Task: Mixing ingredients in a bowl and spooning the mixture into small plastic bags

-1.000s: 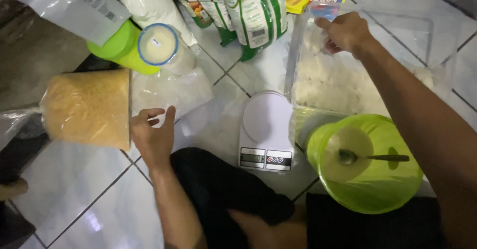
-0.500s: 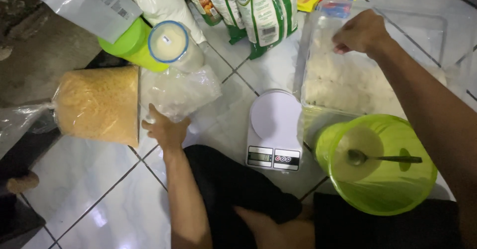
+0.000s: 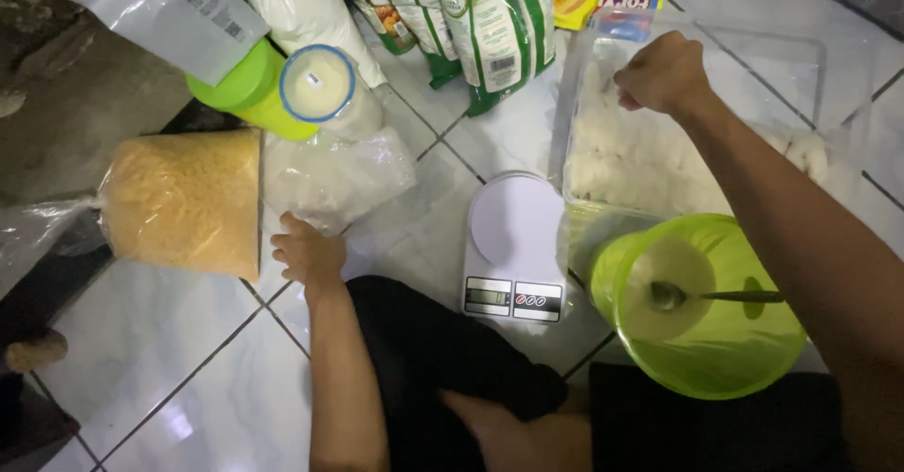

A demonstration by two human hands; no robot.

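Nearest the camera, the person's knees in dark cloth sit against the tiled floor (image 3: 188,378), so every item lies within arm's reach. The green bowl (image 3: 708,307) stands by the right knee; it holds a pale batter-like liquid with a metal spoon (image 3: 702,295) resting in it, handle toward the rim, apparently parked there to keep it off the floor. A white scale (image 3: 515,248) sits between the knees, its round platform bare and its display facing the person, a sensible position for reading. The left hand (image 3: 306,253) rests on the tile, fingers loosely spread, fingertips at the edge of a clear bag (image 3: 337,178) of white powder; whether it pinches the plastic I cannot tell. Just left of it lies a sealed bag of yellow crumbs (image 3: 184,203), on its side. Beyond the scale, a clear tray (image 3: 753,57) holds pale, lumpy pieces along its near and right sides. The right hand (image 3: 662,74) is over the tray's far left part, fingers curled nearly closed; what it grips, if anything, is hidden by the knuckles. Farther out stand a green tub (image 3: 247,90), a blue-rimmed jar (image 3: 317,84) of white contents, and upright green-and-white packets (image 3: 490,20), grouped as stock at the back.
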